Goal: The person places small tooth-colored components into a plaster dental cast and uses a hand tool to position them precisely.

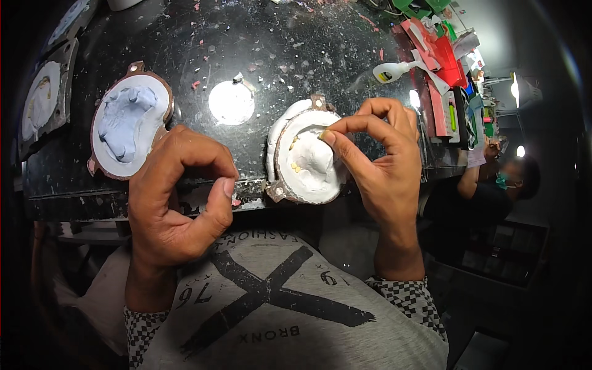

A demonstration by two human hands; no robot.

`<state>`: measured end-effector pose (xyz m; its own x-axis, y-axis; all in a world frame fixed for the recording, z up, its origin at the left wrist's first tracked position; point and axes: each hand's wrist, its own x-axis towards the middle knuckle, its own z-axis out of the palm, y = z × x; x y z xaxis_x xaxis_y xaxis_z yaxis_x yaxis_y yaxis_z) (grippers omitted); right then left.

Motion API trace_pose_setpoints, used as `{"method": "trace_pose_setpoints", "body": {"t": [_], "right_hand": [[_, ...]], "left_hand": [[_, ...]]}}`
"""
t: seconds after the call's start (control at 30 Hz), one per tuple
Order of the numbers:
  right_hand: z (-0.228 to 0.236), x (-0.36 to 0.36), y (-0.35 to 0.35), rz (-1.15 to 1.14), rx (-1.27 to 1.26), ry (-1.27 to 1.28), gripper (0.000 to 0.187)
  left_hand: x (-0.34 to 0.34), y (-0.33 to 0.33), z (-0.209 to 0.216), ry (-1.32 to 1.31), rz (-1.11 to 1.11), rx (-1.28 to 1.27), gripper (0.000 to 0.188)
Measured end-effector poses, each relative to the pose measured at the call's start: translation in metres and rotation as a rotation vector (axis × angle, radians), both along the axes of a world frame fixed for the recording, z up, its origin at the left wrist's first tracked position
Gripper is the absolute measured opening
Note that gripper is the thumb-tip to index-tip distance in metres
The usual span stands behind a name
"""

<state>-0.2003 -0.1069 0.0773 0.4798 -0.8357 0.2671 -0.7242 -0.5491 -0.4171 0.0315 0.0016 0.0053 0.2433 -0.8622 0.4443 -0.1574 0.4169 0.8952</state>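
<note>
A: What takes up the most room?
B: A black workbench (296, 55), flecked with pale and pink specks, across the upper part of the frame. At the right edge is a co-worker (465, 200) in a dark top.
A: And the person's own hands?
B: The left hand (154, 203), left of centre, overlaps the lower right rim of a brown dental flask half (131, 126). Its thumb and index finger curl toward each other; I can't tell whether the tips meet, and the other fingers are hidden. The right hand (388, 160), right of centre, has thumb and index tips pressed together, the other fingers bent behind.
A: What's in the flasks?
B: The left one holds white plaster around a bluish cast. Near the centre, a second flask half (316, 157) holds a white plaster mould, with a roll of white material (271, 145) along its left side.
A: Anything smaller?
B: A white bottle (394, 72) lies at upper right. Yellowish teeth (296, 167) sit in the mould's left side. Smallest is a yellowish piece (322, 132), pinched in the right fingertips above the mould; its exact shape is too small to tell.
</note>
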Motion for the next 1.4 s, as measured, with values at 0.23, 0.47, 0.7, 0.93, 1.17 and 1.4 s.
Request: {"method": "trace_pose_setpoints", "body": {"t": [0.23, 0.47, 0.7, 0.93, 1.17, 1.4], "right_hand": [[0.005, 0.004, 0.003, 0.029, -0.119, 0.142, 0.015], [0.002, 0.002, 0.004, 0.004, -0.053, 0.092, 0.013], [-0.013, -0.021, 0.002, -0.017, 0.001, -0.144, 0.010], [-0.012, -0.020, -0.001, 0.095, -0.044, -0.049, 0.011], [-0.014, -0.020, -0.004, 0.118, -0.053, -0.069, 0.012], [-0.013, -0.016, -0.005, 0.205, -0.146, -0.010, 0.012]], "left_hand": [[0.002, -0.002, 0.001, -0.059, 0.002, -0.040, 0.018], [0.004, -0.003, -0.001, -0.063, -0.027, -0.041, 0.019], [0.004, -0.006, 0.001, -0.102, -0.058, -0.015, 0.018], [0.002, -0.003, 0.002, -0.051, -0.046, 0.036, 0.016], [0.001, -0.001, 0.000, -0.001, -0.015, 0.028, 0.017], [0.001, 0.000, 0.003, 0.004, -0.006, 0.041, 0.017]]}}
